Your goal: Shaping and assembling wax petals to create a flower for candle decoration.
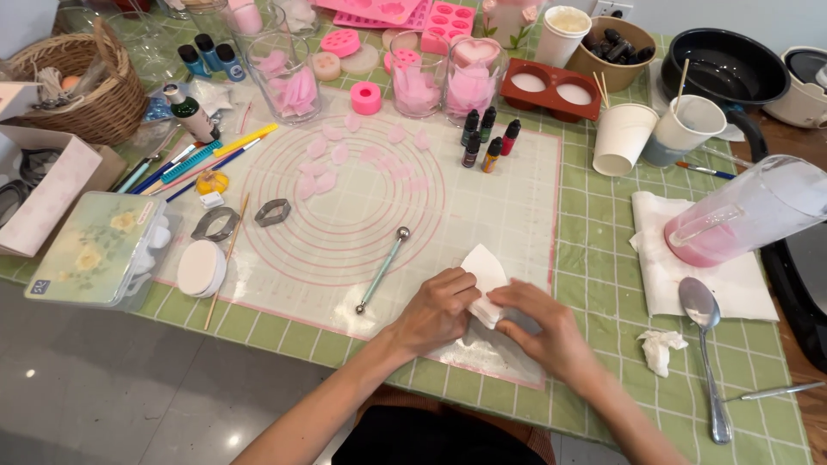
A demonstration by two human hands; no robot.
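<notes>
Both hands are gripping a folded white paper towel (484,277) at the near edge of the translucent silicone work mat (517,189).
The left hand (438,308) and right hand (541,325) are curling narrow, palms down, pressing it to the desk. Risk: sideways rubbing could drag the mat and roll the nearby metal ball-tipped tool (382,270).

Wicker basket (86,95), metal spoon (705,344), paper cups (622,138)
</notes>
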